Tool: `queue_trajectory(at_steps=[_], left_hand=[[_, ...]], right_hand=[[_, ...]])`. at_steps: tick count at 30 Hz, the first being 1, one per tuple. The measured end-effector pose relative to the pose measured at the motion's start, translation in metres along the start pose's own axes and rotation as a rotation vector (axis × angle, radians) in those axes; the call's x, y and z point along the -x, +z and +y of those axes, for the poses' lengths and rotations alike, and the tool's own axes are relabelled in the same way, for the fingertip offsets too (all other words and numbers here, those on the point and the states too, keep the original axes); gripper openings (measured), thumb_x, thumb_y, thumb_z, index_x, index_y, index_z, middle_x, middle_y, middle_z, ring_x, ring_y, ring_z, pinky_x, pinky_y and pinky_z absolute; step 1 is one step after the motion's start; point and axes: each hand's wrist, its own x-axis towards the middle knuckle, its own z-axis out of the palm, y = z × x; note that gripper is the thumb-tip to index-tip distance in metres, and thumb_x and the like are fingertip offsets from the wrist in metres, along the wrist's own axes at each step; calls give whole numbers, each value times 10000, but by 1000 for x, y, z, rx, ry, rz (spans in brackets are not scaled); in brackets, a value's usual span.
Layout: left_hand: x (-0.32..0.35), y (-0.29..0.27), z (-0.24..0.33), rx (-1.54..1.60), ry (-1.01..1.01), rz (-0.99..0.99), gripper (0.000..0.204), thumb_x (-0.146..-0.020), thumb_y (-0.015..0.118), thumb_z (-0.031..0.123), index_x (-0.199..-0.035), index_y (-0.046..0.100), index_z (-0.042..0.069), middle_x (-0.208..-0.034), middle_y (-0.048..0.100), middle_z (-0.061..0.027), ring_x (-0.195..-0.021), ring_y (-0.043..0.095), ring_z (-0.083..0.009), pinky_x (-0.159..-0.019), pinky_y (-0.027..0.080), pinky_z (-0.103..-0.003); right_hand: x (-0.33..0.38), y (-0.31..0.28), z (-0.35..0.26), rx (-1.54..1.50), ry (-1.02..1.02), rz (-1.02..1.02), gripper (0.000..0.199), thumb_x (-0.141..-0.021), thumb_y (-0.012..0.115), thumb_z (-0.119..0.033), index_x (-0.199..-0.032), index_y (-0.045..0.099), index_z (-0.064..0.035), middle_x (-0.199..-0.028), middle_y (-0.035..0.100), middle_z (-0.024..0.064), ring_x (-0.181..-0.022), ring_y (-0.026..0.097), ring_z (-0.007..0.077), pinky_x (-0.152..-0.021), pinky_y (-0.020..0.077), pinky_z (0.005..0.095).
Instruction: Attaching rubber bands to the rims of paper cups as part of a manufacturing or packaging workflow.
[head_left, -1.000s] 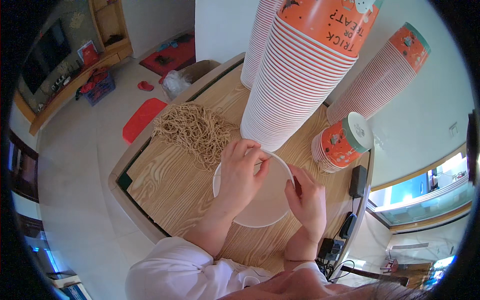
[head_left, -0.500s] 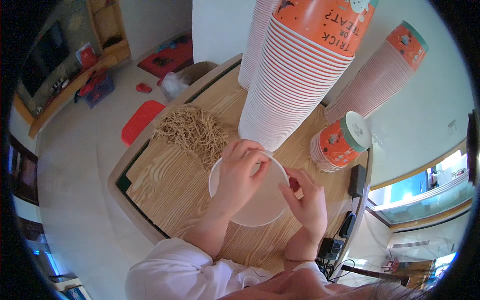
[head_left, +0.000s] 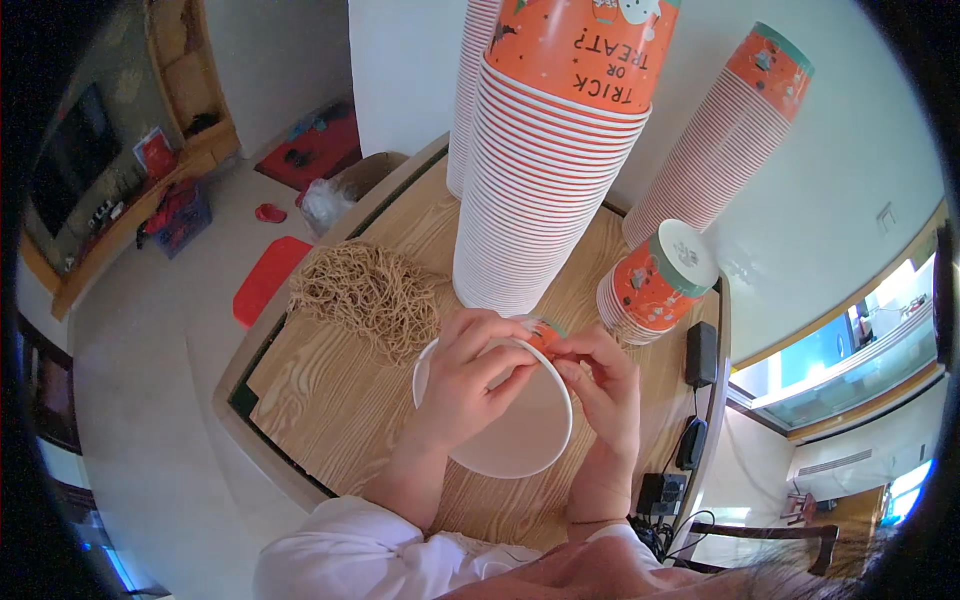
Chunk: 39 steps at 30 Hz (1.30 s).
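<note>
A paper bucket (head_left: 515,432) with a white inside is tilted toward me above the wooden tabletop, and a patch of its orange printed outside shows between my hands. The fingers of my left hand (head_left: 474,372) reach over the far rim and are closed on it. At the right part of the rim, my right hand (head_left: 605,385) pinches with thumb and forefinger. Whether a bit of string lies between those fingertips I cannot make out. Left of the bucket lies a tangled heap of brown twine (head_left: 365,298).
A tall stack of nested orange paper buckets (head_left: 545,190) rises just beyond my hands, with another stack behind it. On the right stand a short stack (head_left: 655,280) and a leaning tall stack (head_left: 715,140). Black power adapters (head_left: 702,353) with cables line the table's right edge. A red stool (head_left: 270,280) is at the left.
The bucket has tipped and turned slightly, so its orange outside now shows between my hands. My right fingers have come closer to my left ones at the rim. The whole view has shifted a little.
</note>
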Motion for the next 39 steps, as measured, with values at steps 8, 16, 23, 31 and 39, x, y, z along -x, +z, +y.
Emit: queue_trajectory(at_steps=[8, 16, 23, 31, 39], left_hand=[[5, 10, 1, -4, -100, -91, 174, -680, 734, 58, -820, 633, 82, -948, 602, -19, -916, 566, -244, -790, 476, -374], [15, 5, -11, -21, -274, -375, 142, -728, 706, 79, -834, 620, 39, -911, 603, -94, -875, 599, -293, -761, 484, -384], [18, -1, -13, 34, -353, -476, 119, -755, 688, 74, -843, 618, 35, -870, 620, -111, -814, 626, -295, -711, 507, -375], [20, -7, -16, 175, -428, -518, 95, -783, 651, 108, -839, 616, 40, -760, 648, -129, -705, 633, -305, -637, 494, -397], [16, -7, -20, 311, -472, -543, 100, -800, 651, 89, -870, 604, 35, -756, 655, -118, -690, 650, -260, -626, 505, -352]], right_hand=[[-6, 1, 7, 263, -25, 2, 102, -823, 636, 3, -924, 627, -1, -831, 606, 104, -766, 590, 189, -687, 470, 292], [-11, -6, 21, 353, 133, -245, 53, -863, 570, -1, -906, 593, 19, -789, 629, 88, -760, 610, 159, -696, 480, 279], [-11, -13, 20, 289, 249, -258, 53, -880, 564, -8, -911, 590, 25, -790, 636, 94, -756, 633, 158, -691, 495, 274], [-10, -13, 22, 345, 222, -411, 64, -888, 554, -3, -931, 582, 36, -794, 636, 92, -763, 659, 166, -678, 509, 276], [-14, -11, 22, 307, 223, -375, 59, -892, 547, 5, -930, 576, 39, -803, 630, 95, -766, 653, 167, -684, 508, 275]])
